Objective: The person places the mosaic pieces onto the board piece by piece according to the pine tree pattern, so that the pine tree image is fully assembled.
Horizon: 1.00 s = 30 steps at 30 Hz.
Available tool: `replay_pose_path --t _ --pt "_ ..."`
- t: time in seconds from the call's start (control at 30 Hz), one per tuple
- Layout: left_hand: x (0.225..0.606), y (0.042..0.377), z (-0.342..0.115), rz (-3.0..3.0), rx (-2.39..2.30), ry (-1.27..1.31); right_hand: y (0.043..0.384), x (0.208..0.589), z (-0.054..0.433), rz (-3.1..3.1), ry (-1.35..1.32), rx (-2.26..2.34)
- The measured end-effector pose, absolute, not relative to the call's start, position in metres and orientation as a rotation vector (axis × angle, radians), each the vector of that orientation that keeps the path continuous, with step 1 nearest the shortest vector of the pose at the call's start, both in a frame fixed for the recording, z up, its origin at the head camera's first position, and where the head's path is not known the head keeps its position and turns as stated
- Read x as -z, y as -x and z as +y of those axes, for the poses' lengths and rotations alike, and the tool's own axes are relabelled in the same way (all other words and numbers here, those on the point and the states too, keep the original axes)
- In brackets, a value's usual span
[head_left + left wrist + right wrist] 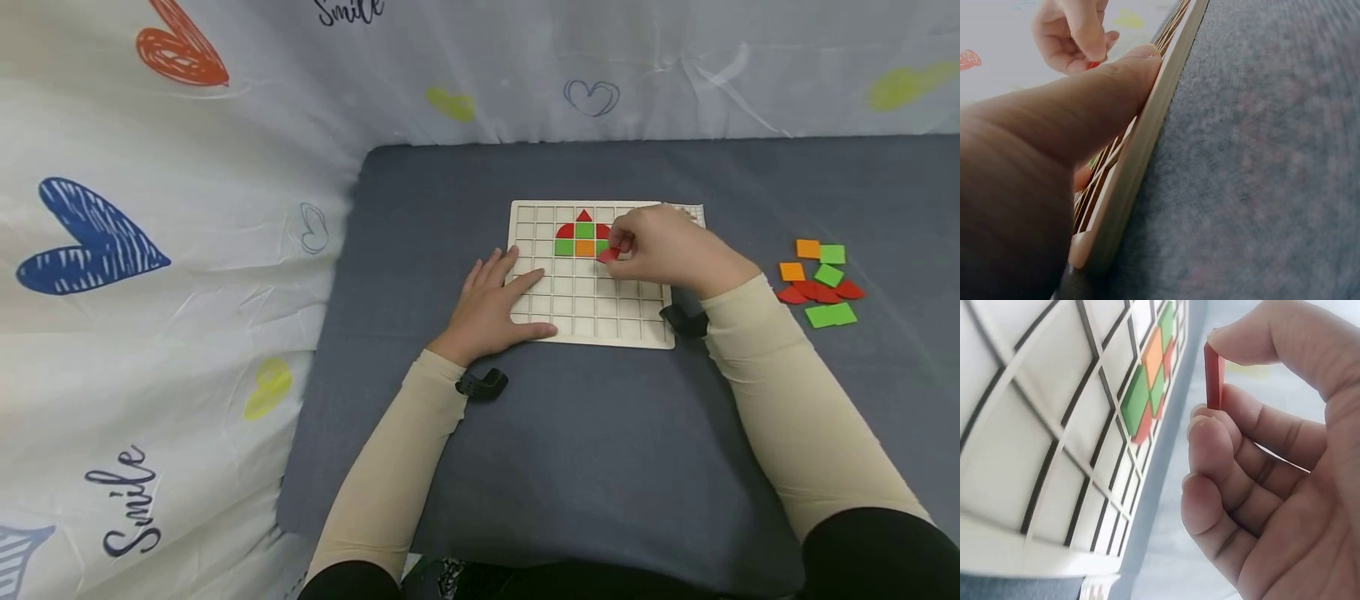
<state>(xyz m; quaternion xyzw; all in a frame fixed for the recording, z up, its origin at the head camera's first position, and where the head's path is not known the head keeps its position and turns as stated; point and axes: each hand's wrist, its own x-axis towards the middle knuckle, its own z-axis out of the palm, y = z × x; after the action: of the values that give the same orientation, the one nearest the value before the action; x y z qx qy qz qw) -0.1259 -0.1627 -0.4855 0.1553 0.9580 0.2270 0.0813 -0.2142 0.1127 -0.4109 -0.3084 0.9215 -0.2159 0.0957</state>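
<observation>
A pale gridded board [592,325] lies on the grey cloth. Tiles fill several cells in its upper part: a red triangle [584,216] on top, red curved-edge tiles [566,232], green square tiles [564,247] and an orange square tile [584,248]. My left hand [491,308] rests spread over the board's left edge, its thumb along the near rim in the left wrist view. Between thumb and fingers my right hand [663,250] pinches a red tile [1213,375], raised off the board face and seen edge-on in the right wrist view.
Right of the board, loose orange tiles [807,248], green tiles [831,315] and several red tiles [817,292] lie in a loose group on the grey tabletop [570,433]. A white patterned cloth [600,50] hangs behind and at the left.
</observation>
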Motion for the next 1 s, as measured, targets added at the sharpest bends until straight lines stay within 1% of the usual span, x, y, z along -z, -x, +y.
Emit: replay_pose_path --t 0.6,1.0 --pt "0.482 0.125 -0.165 2.838 -0.673 -0.486 0.240 0.417 0.066 2.634 1.027 0.668" --pt "0.482 0.126 -0.165 2.841 -0.657 -0.498 0.253 0.424 0.036 2.590 1.111 0.504"
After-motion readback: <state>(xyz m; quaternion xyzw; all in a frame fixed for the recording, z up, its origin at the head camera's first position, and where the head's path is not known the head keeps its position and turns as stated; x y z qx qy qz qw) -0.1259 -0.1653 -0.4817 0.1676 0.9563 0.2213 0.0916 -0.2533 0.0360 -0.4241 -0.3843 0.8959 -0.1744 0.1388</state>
